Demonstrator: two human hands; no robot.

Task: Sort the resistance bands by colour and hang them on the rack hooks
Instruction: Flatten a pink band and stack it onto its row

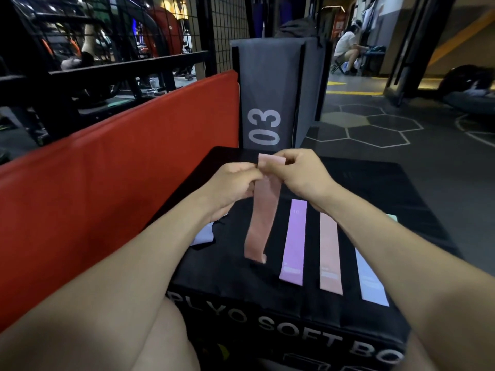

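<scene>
Left hand (232,183): I pinch pink band (261,210) at its top | Right hand (300,174): pinches same top edge | Band: hangs above black box (267,311) | On box: purple band (293,242), peach band (330,253), pale blue band (371,279), side by side.

3 bands (293,241) lie on the box (417,199) — another band (261,210) hangs left.

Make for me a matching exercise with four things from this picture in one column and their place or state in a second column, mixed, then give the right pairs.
Things:
1. pink band
2. purple band
3. red mat
4. grey box marked 03

Places or states:
A. upright behind the black box
B. flat on the black box
C. pinched by both hands, hanging
D. left of the black box

Pairs: 1-C, 2-B, 3-D, 4-A
</scene>
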